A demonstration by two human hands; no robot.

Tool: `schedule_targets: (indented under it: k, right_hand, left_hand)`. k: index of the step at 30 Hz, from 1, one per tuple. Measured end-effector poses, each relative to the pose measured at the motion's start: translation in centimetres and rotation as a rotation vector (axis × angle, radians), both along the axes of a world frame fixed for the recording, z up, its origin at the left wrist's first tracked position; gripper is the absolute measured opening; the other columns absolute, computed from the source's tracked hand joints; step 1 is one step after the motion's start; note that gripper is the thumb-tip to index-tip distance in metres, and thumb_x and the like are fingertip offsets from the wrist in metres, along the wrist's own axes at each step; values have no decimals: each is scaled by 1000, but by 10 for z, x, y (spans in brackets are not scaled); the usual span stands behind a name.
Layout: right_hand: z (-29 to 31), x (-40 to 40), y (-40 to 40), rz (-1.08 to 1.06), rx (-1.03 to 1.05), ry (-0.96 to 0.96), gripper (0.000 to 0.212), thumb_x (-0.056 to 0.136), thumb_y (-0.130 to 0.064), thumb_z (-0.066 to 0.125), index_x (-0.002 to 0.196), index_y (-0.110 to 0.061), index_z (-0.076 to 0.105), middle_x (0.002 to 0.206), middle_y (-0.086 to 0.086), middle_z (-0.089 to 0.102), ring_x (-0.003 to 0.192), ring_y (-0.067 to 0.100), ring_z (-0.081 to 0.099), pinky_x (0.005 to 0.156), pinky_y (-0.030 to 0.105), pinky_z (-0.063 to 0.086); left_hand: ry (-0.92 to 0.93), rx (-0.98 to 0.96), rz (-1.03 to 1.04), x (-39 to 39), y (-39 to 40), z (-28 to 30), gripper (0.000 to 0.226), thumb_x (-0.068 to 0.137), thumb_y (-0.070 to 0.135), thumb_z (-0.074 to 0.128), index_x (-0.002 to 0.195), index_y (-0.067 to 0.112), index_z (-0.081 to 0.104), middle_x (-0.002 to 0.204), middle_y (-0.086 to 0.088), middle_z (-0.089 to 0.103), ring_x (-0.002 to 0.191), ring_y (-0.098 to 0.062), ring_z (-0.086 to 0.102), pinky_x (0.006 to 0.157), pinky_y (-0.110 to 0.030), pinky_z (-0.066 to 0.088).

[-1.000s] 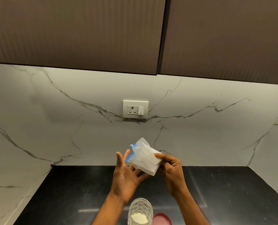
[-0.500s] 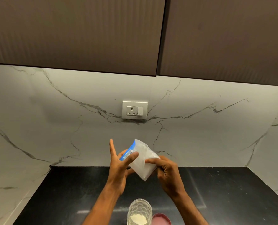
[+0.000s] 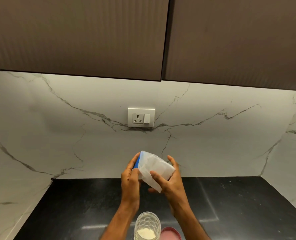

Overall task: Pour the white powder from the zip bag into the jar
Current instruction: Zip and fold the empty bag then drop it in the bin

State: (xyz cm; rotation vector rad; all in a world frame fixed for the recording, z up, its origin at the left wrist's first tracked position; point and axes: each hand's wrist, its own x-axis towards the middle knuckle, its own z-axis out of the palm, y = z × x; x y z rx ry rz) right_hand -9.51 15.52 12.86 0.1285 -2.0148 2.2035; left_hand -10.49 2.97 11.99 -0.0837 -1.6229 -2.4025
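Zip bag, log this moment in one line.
clear blue-zip plastic bag: held by both hands | textured glass jar: powder inside | pink lid: off

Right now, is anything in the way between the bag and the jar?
Nothing visible. The zip bag, held in both hands, is up above the counter, and the jar below has no lid on; its pink lid lies beside it.

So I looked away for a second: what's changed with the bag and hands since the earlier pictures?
The left hand, open beside the bag a second ago, has closed onto its blue zip edge. The right hand has shifted from pinching the bag's right corner to cradling it, thumb on the front. The bag has turned, its zip edge now upright on the left. The jar with powder and the pink lid stayed put.
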Motion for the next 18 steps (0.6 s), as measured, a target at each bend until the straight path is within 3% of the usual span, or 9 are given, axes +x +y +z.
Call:
schedule_targets:
  k: [3,5,7,10,12,15,18]
  right_hand:
    - [-3,1,0,5,18,4,102,65,-29,82,146,-36,22,126,-2,46,107,27,62,66,42,62]
    - [-5,2,1,2,52,1,99,64,-31,82,144,-38,24,122,-6,48,105,26,62,66,40,62]
    - [-7,2,-1,3,91,9,93,66,-34,80,142,-37,26,123,-5,50,104,25,64,68,40,62]
    - [-12,1,-4,6,134,38,76,75,-34,75,138,-30,32,126,2,52,105,24,64,71,40,62]
    - [-12,3,-8,19,82,41,53,86,-27,65,131,-29,37,124,3,54,103,22,66,70,37,62]
    - [-10,7,-16,-69,-22,3,21,97,-30,46,118,-31,42,113,-2,58,93,19,68,62,31,60]
    - [-11,7,-28,-241,-41,-8,16,100,-34,37,115,-31,42,103,-8,58,86,17,67,59,27,59]
  left_hand:
    - [-70,36,-60,-2,-5,3,93,67,71,64,146,28,43,135,-2,59,114,-27,65,89,-44,59]
    - [-99,-88,-61,-4,-7,3,115,56,83,69,151,29,33,138,-1,54,113,-24,64,86,-37,61]
    - [-91,-196,-13,-5,-6,1,97,71,65,72,151,26,34,137,-1,53,105,-18,66,74,-26,61]
    - [-53,-276,107,-5,-4,-7,62,81,47,62,137,21,52,123,-7,66,97,-19,70,72,-31,63]
    - [-38,-266,144,-2,-3,-9,61,83,49,55,135,16,55,118,-8,69,96,-20,71,72,-32,63]
    - [-17,-246,181,2,3,-9,63,89,45,48,144,16,47,128,-3,62,102,-19,68,70,-23,61]
    - [5,-280,243,4,12,-14,47,101,26,44,147,15,42,132,0,55,104,-12,64,69,-15,57]
